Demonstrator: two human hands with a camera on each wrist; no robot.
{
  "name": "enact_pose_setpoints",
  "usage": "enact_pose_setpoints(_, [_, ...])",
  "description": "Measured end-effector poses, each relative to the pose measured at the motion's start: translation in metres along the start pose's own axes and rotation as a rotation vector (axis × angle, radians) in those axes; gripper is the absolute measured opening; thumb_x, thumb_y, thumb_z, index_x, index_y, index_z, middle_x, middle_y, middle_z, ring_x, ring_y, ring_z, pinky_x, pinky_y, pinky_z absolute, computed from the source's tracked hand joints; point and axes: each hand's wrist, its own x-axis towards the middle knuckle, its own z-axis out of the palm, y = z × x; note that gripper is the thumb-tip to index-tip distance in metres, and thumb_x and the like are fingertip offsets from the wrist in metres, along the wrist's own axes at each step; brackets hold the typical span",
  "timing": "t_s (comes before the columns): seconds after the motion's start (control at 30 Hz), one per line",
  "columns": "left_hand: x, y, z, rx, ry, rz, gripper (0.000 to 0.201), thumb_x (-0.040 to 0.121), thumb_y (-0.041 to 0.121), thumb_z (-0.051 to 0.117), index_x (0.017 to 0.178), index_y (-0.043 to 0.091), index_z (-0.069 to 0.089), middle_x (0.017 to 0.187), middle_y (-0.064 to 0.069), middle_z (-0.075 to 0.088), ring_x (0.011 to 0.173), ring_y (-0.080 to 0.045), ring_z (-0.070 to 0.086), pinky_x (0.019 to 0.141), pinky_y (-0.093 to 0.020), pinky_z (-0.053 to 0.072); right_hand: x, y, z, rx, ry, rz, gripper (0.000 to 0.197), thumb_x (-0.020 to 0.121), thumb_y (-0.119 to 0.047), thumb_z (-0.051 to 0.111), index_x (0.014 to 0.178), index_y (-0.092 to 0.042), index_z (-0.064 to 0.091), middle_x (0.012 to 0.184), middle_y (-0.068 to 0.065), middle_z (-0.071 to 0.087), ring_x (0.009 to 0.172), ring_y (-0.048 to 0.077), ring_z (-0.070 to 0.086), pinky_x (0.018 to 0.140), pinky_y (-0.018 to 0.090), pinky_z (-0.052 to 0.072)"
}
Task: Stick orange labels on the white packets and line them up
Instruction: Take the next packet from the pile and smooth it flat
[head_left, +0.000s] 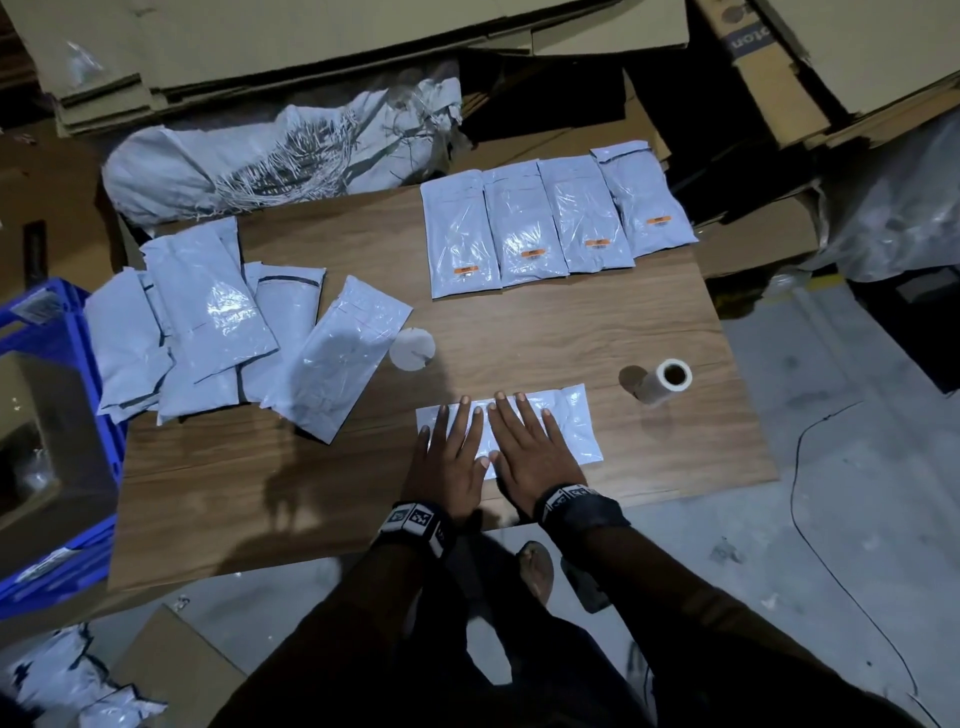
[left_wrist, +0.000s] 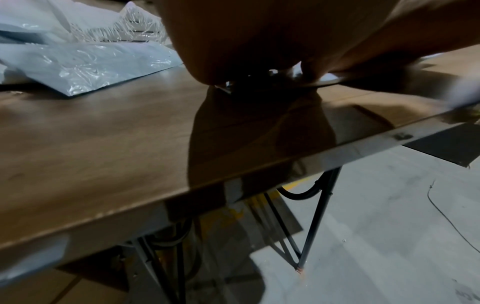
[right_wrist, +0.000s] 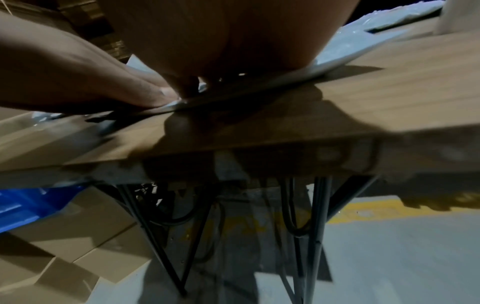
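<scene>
A white packet (head_left: 571, 415) lies crosswise on the wooden table (head_left: 519, 332) near its front edge. Both hands press flat on it, fingers straight: my left hand (head_left: 451, 447) on its left half, my right hand (head_left: 524, 441) beside it toward the middle. No orange label shows on this packet. Several labelled packets (head_left: 550, 223) lie side by side in a row at the back right, each with an orange label (head_left: 532, 253) near its lower end. A loose pile of unlabelled packets (head_left: 208, 322) covers the table's left. The left wrist view shows that pile (left_wrist: 85, 61).
A roll of label tape (head_left: 665, 380) lies right of the hands. A round white disc (head_left: 412, 349) sits by the pile. A blue crate (head_left: 57, 447) stands left of the table, a frayed white sack (head_left: 270, 150) behind it, and flattened cardboard (head_left: 311, 47) beyond.
</scene>
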Motion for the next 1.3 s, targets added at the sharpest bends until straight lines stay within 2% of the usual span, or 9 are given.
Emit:
enact_pose_setpoints(0.27, [0.001, -0.009, -0.002, 0.0, -0.028, 0.014, 0.066, 0.099, 0.046, 0.031, 0.16, 0.021, 0.029, 0.17, -0.002, 0.017, 0.155, -0.028, 0.022, 0.116, -0.054, 0.032, -0.01, 0.035, -0.008, -0.032, -0.008, 0.109, 0.077, 0.102, -0.068, 0.021, 0.164, -0.031, -0.005, 0.17, -0.012, -0.017, 0.156, 0.014, -0.022, 0.126, 0.039, -0.01])
enact_pose_setpoints(0.6, [-0.002, -0.007, -0.013, -0.017, -0.123, 0.016, 0.069, 0.102, 0.043, 0.035, 0.163, 0.024, 0.007, 0.171, 0.004, -0.008, 0.158, -0.027, 0.003, 0.123, -0.055, 0.013, -0.023, 0.059, -0.027, 0.017, -0.085, 0.193, 0.082, 0.101, -0.067, 0.022, 0.164, -0.026, -0.011, 0.17, -0.008, -0.02, 0.157, 0.017, -0.02, 0.127, 0.046, -0.003])
enact_pose_setpoints(0.7, [0.001, -0.012, -0.017, -0.073, -0.185, -0.006, 0.072, 0.1, 0.049, 0.026, 0.163, 0.019, 0.01, 0.171, -0.004, 0.0, 0.158, -0.028, 0.005, 0.124, -0.056, 0.013, -0.03, 0.054, -0.032, 0.048, 0.008, 0.123, 0.079, 0.098, -0.057, 0.025, 0.165, -0.017, 0.007, 0.173, 0.003, -0.002, 0.159, 0.022, -0.002, 0.126, 0.046, 0.011])
enact_pose_setpoints(0.8, [-0.007, -0.018, -0.025, -0.134, -0.082, -0.004, 0.066, 0.096, 0.043, 0.028, 0.155, 0.014, 0.037, 0.164, -0.007, 0.033, 0.151, -0.026, 0.031, 0.118, -0.051, 0.031, -0.04, 0.056, -0.036, 0.104, 0.158, -0.031, 0.062, 0.09, -0.03, 0.049, 0.149, -0.01, 0.047, 0.16, 0.015, 0.04, 0.146, 0.033, 0.04, 0.111, 0.048, 0.042])
enact_pose_setpoints(0.87, [-0.019, -0.022, -0.03, -0.165, 0.043, 0.033, 0.048, 0.099, 0.034, 0.04, 0.138, 0.014, 0.059, 0.144, -0.009, 0.059, 0.132, -0.028, 0.057, 0.103, -0.043, 0.05, -0.043, 0.061, -0.035, 0.155, 0.206, -0.052, 0.052, 0.083, -0.018, 0.064, 0.134, -0.013, 0.062, 0.145, 0.012, 0.056, 0.131, 0.034, 0.053, 0.1, 0.046, 0.051])
enact_pose_setpoints(0.93, [-0.031, -0.023, -0.033, -0.181, 0.103, 0.06, 0.03, 0.098, 0.03, 0.05, 0.119, 0.017, 0.067, 0.121, -0.006, 0.07, 0.107, -0.03, 0.067, 0.082, -0.036, 0.051, -0.044, 0.064, -0.035, 0.15, 0.234, -0.077, 0.041, 0.082, -0.012, 0.071, 0.123, -0.014, 0.07, 0.135, 0.012, 0.063, 0.121, 0.035, 0.061, 0.093, 0.045, 0.055])
enact_pose_setpoints(1.0, [-0.043, -0.02, -0.032, -0.198, 0.088, 0.065, 0.026, 0.094, 0.029, 0.054, 0.112, 0.018, 0.068, 0.113, -0.004, 0.069, 0.098, -0.029, 0.065, 0.075, -0.035, 0.049, -0.046, 0.067, -0.035, 0.125, 0.227, -0.111, 0.041, 0.079, -0.007, 0.073, 0.119, -0.013, 0.072, 0.132, 0.015, 0.066, 0.116, 0.037, 0.065, 0.091, 0.045, 0.057])
enact_pose_setpoints(1.13, [-0.052, -0.014, -0.022, -0.211, 0.029, 0.052, 0.042, 0.088, 0.031, 0.05, 0.12, 0.01, 0.069, 0.112, -0.012, 0.062, 0.096, -0.032, 0.061, 0.077, -0.04, 0.053, -0.053, 0.065, -0.042, 0.084, 0.162, -0.079, 0.048, 0.075, -0.016, 0.067, 0.123, -0.018, 0.071, 0.132, 0.014, 0.067, 0.111, 0.039, 0.067, 0.083, 0.046, 0.059])
enact_pose_setpoints(1.3, [-0.04, -0.004, -0.028, -0.159, -0.014, -0.003, 0.057, 0.08, 0.029, 0.056, 0.132, 0.006, 0.062, 0.13, -0.019, 0.057, 0.111, -0.038, 0.06, 0.089, -0.044, 0.055, -0.063, 0.057, -0.041, 0.008, 0.088, -0.008, 0.049, 0.07, -0.021, 0.073, 0.118, -0.024, 0.068, 0.121, 0.009, 0.067, 0.094, 0.04, 0.064, 0.07, 0.041, 0.054])
